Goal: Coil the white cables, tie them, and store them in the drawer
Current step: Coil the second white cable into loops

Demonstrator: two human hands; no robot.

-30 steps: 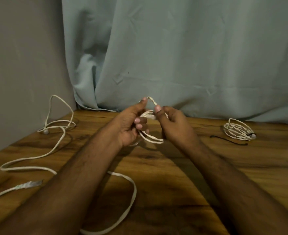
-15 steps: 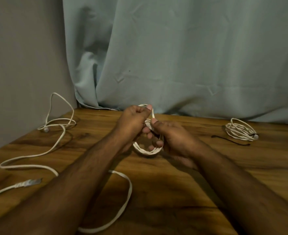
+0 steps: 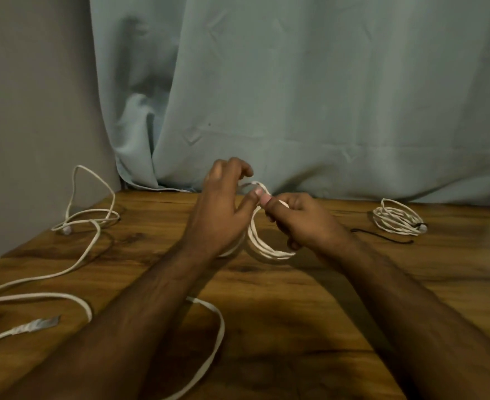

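- The white cable coil (image 3: pixel 262 243) hangs between the two hands, just above the wooden surface (image 3: pixel 310 298), its loops drooping below the right hand.
- The right hand (image 3: pixel 301 220) grips the top of the coil, thumb and curled fingers pinching the loops.
- The left hand (image 3: pixel 223 209) touches the coil's top with its thumb, its other fingers loosely bent above; I cannot tell whether they hold the strand.
- The loose cable tail (image 3: pixel 209 350) trails under the left forearm and snakes away to the left of the hands.
- A tied cable bundle (image 3: pixel 396 220) lies well right of the right hand, a black tie (image 3: pixel 382 236) between them.
- A pale curtain (image 3: pixel 295 96) hangs beyond both hands.
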